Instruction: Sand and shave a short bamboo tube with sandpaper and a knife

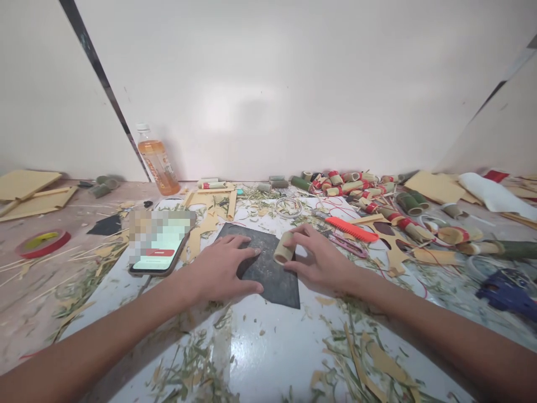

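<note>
The right hand [319, 254] pinches a short bamboo tube [284, 250] between thumb and fingers, tilted against the upper right part of a black sheet of sandpaper [272, 280]. The left hand [229, 268] lies palm down over the sheet's left side, its fingers spread apart and clamped on nothing.

Under the sheet is a glossy white board [268, 347], littered with green and pale shavings [197, 350] that gather most thickly along the near edge and left side. Around the board shows a dusty, pinkish tabletop [17, 319]. It runs back to a plain white wall [335, 84], crossed at the upper left by a slanting dark strip [98, 73].

A bottle of orange drink [157, 165] stands near the wall. A smartphone [161, 260], its screen lit and partly pixelated, lies left of the left hand; farther left is a roll of red tape [62, 242]. On the right, an orange-red toothed tool [352, 229] lies in front of a heap of red-banded bamboo pieces [352, 187]. Yellow cardboard [31, 182] is stacked at the far left, and a blurred blue tool [509, 291] rests near the right edge.
</note>
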The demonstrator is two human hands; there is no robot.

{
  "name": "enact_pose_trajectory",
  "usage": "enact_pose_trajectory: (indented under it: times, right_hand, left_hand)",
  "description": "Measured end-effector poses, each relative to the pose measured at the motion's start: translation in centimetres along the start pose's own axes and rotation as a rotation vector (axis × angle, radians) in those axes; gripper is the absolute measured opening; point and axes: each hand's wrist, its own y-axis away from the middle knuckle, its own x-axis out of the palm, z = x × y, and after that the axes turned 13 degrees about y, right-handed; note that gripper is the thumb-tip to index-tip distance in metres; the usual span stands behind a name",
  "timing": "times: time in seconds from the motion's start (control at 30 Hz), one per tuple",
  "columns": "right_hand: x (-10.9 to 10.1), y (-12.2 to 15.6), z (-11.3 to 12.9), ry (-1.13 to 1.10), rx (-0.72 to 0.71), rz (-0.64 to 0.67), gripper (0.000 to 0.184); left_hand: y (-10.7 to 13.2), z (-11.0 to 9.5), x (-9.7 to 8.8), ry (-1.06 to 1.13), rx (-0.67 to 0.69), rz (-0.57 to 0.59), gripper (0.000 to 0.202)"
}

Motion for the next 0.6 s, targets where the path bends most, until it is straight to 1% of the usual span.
enact_pose_trajectory:
  times: [0.03, 0.13, 0.23, 0.33, 0.47, 0.6]
  right_hand:
    - [0.0, 0.0, 0.0, 0.009, 0.002, -0.004, 0.018]
    - [-0.2, 0.2, 0.4, -0.005, -0.025, 0.052, 0.022]
    - [-0.5, 0.3, 1.0, 0.005, -0.016, 0.086, 0.024]
    - [-0.9, 0.2, 1.1, 0.005, -0.042, 0.083, 0.021]
    - [-1.1, 0.2, 0.6, 0.023, -0.061, 0.073, 0.013]
    - [-0.9, 0.3, 0.4, 0.047, -0.055, 0.016, 0.012]
  left_hand:
    - [0.0, 0.0, 0.0, -0.002, 0.000, -0.004, 0.074]
    - [0.0, -0.1, 0.0, -0.010, 0.010, -0.011, 0.073]
    - [-0.1, -0.4, 0.0, -0.025, 0.022, -0.018, 0.073]
    - [-0.1, -0.5, -0.1, -0.029, 0.025, -0.017, 0.074]
    - [-0.1, -0.5, 0.0, -0.039, 0.025, 0.003, 0.070]
    - [-0.1, -0.5, 0.1, -0.045, 0.029, 0.007, 0.070]
